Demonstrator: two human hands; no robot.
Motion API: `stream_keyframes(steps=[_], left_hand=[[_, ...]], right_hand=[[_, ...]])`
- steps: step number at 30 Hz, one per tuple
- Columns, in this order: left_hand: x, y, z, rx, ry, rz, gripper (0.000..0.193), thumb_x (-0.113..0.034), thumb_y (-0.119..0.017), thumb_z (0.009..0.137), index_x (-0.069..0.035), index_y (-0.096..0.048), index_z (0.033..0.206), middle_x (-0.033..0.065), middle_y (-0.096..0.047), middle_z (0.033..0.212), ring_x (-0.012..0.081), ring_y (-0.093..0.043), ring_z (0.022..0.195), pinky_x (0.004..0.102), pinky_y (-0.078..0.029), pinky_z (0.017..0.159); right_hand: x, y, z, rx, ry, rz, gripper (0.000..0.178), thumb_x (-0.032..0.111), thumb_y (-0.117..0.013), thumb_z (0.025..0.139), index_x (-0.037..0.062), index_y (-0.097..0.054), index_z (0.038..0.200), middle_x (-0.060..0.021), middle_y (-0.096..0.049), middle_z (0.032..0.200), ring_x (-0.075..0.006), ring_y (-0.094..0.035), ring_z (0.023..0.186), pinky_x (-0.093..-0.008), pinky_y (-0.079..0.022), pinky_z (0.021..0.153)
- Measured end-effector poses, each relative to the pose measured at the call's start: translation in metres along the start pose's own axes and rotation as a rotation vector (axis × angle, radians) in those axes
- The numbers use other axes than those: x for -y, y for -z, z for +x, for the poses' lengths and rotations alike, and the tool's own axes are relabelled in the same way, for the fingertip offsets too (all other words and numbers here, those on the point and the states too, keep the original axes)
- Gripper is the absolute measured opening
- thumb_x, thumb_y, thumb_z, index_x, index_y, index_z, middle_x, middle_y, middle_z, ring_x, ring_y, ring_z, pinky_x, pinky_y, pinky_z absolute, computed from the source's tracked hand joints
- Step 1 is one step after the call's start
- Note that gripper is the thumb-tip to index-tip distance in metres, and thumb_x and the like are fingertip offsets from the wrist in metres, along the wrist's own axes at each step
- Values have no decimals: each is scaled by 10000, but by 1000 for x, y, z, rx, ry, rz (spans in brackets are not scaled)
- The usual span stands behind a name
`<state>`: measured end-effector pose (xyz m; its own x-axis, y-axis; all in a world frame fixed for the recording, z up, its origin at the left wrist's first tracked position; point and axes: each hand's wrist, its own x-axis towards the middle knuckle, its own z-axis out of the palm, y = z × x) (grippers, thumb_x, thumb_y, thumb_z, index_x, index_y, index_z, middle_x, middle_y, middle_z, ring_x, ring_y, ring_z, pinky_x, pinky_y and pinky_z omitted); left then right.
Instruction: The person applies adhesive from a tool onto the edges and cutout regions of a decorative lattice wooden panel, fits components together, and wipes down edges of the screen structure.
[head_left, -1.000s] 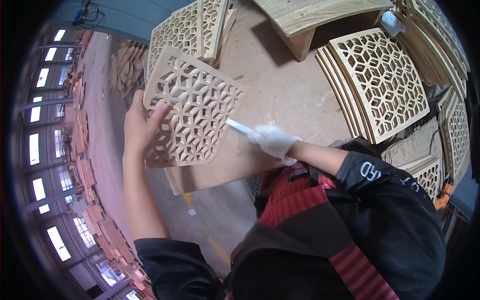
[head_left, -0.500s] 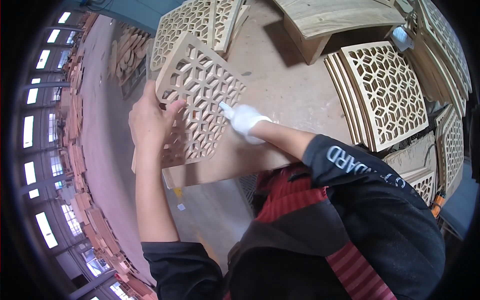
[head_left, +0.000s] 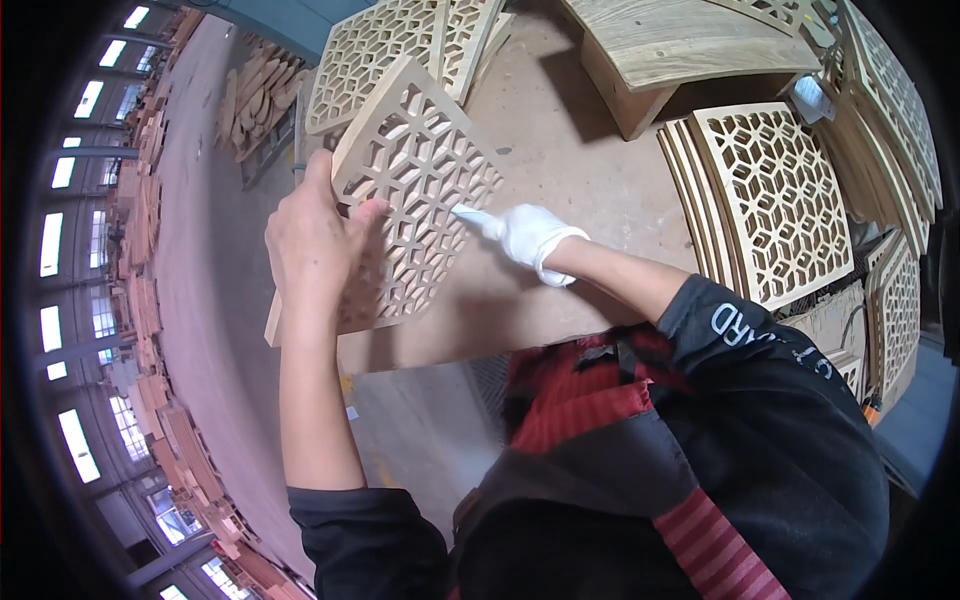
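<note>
Gripped by the bare left hand (head_left: pixel 318 235): a wooden lattice panel (head_left: pixel 420 190), held tilted up off the workbench (head_left: pixel 580 190), fingers spread over its lower-left part and thumb hooked at the edge. Lower edge of the panel appears to rest on or near the bench; contact cannot be confirmed.

Gloved right hand (head_left: pixel 530 240) is closed narrow around a thin white tool (head_left: pixel 470 215), tip pointed left and touching the panel's right side, at a cut-out.

Key relation: the panel lies directly left of the right hand, long axis running from lower left to upper right, face turned toward the tool. Right hand is the nearer one to the spot being worked; left hand is only supporting, on the opposite side of the panel.

Surface: pale bench top, dusty, with 1 small dark speck. A thick board (head_left: pixel 680 40) raised on a block sits at the far side. More lattice panels are leaned at the bench's far edge (head_left: pixel 400 50) and stacked on edge to the right (head_left: pixel 780 200).

Room: large workshop, timber stacks (head_left: pixel 150 300) along the floor (head_left: pixel 200 200) at left, row of bright windows (head_left: pixel 60 240) at the picture's left rim.
</note>
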<state>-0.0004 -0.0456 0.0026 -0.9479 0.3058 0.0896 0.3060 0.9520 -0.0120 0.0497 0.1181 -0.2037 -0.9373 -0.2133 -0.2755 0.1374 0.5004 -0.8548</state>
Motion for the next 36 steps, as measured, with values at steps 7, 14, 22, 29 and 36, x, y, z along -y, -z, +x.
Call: stream_keyframes(steps=[7,14,22,29,36], left_hand=[[-6,-1,5,-20,-9,13,472,-324,-825,748,-76,-539,1030,159,-677,747,403,-659,779,480,-495,711],[-3,-3,2,19,0,-54,443,-295,-815,763,-71,-545,1032,159,-676,748,402,-657,773,481,-495,719],[-6,0,-1,1,16,17,458,-317,-818,751,-66,-533,1007,160,-669,734,406,-655,774,481,-493,709],[-23,4,-4,-16,2,26,441,-280,-824,743,-65,-523,981,157,-679,742,391,-667,784,477,-502,717],[-15,2,-9,-35,1,20,440,-298,-821,749,-73,-530,990,152,-684,734,393,-670,786,468,-508,719]], right_hand=[[9,-14,37,-77,37,-200,376,324,-443,989,150,-651,1249,-229,-678,1059,-417,-656,915,-464,-516,823],[15,23,8,76,-113,-139,410,352,-397,1017,104,-613,1261,-225,-671,1053,-397,-653,920,-458,-500,829],[-3,-5,14,59,-126,176,453,441,-446,1001,81,-685,1139,-205,-690,974,-322,-637,847,-428,-488,812],[7,-19,32,-98,-37,186,491,392,-391,1004,-27,-642,1059,-248,-666,896,-344,-632,889,-450,-475,817],[22,11,4,252,-414,627,541,535,-457,998,148,-474,620,27,-402,497,-118,-313,365,-326,-239,362]])
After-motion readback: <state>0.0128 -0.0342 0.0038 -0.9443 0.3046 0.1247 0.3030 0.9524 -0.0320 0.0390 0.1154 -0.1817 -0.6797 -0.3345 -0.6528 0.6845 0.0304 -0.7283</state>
